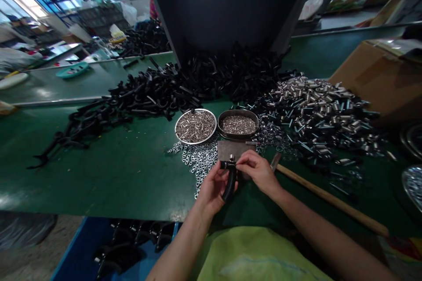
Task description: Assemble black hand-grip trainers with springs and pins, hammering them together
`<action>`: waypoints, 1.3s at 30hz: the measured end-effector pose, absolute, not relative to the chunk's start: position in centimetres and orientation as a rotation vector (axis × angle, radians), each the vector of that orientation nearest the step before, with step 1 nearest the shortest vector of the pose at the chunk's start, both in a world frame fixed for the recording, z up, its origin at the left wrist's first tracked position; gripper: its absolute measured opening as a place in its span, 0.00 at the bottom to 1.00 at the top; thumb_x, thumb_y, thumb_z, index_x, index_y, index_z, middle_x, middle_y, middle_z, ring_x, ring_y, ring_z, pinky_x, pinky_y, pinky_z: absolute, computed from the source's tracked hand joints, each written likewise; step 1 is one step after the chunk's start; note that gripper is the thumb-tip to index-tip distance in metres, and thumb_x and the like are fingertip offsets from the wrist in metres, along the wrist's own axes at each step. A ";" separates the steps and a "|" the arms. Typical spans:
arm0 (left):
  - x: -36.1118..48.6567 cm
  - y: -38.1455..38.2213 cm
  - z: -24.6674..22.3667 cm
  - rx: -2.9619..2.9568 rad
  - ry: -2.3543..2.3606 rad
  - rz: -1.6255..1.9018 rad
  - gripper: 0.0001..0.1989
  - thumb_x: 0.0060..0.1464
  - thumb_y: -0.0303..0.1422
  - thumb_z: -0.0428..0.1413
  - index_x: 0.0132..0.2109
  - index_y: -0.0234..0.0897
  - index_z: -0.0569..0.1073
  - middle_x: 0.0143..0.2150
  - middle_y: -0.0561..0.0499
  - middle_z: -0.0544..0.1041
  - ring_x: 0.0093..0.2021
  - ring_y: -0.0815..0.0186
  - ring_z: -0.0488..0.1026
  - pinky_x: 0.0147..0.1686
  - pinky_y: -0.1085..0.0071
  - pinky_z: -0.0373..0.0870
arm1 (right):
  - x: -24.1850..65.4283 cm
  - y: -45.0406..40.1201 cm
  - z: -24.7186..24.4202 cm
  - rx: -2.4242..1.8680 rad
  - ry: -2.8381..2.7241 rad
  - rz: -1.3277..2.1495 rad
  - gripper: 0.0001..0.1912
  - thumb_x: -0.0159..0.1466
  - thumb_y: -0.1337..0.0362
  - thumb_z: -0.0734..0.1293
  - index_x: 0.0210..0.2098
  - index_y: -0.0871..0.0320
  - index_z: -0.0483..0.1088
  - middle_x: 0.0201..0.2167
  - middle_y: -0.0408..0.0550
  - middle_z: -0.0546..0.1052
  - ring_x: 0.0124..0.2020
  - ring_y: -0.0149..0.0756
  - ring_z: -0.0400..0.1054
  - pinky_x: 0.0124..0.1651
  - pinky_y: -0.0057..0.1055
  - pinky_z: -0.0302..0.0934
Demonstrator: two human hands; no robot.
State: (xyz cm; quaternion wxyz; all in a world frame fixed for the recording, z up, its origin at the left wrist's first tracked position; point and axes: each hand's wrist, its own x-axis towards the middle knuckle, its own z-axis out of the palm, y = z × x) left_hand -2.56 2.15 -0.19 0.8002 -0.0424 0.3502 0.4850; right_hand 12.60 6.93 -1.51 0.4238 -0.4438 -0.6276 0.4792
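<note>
My left hand (210, 189) is wrapped round a black curved plastic handle (230, 185), with its thicker head end up. A small shiny metal cylinder (232, 157) stands out at the top of that head. From the right, my right hand (260, 171) pinches at the head with thumb and forefinger; whatever is between those fingertips is too small to make out. Just beyond and partly under the hands lies a flat grey metal plate (226, 148). Loose nuts (201, 158) are spread on the green table left of the plate.
A round dish of small pins (196, 126) and an oval tin of tiny metal pieces (239, 124) stand ahead. A wooden-handled hammer (329, 195) lies right. Behind are heaped black handles (148, 92), metal cylinders and bolts (323, 109), and a cardboard box (369, 74). A blue crate (77, 246) sits below left.
</note>
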 end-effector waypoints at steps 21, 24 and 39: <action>-4.2 6.2 -2.8 1.642 1.313 0.723 0.30 0.41 0.39 0.65 0.53 0.37 0.70 0.50 0.45 0.74 0.50 0.55 0.69 0.52 0.59 0.62 | 15.0 12.5 -5.9 -0.391 -2.748 -0.233 0.13 0.67 0.69 0.55 0.45 0.65 0.68 0.33 0.53 0.76 0.37 0.38 0.67 0.44 0.40 0.60; -3.6 5.1 -3.8 2.020 1.463 0.634 0.32 0.41 0.41 0.65 0.53 0.38 0.69 0.48 0.44 0.74 0.49 0.54 0.68 0.50 0.56 0.62 | 15.5 12.5 -5.8 -0.359 -2.811 -0.302 0.12 0.67 0.69 0.56 0.41 0.63 0.69 0.33 0.52 0.75 0.35 0.38 0.66 0.40 0.37 0.59; -2.5 4.4 -4.7 2.101 1.745 0.585 0.27 0.35 0.41 0.67 0.43 0.39 0.68 0.42 0.48 0.69 0.44 0.58 0.66 0.44 0.61 0.65 | 28.0 2.8 -5.7 -1.958 -2.373 0.033 0.14 0.63 0.57 0.59 0.38 0.61 0.67 0.34 0.56 0.73 0.36 0.48 0.68 0.36 0.39 0.62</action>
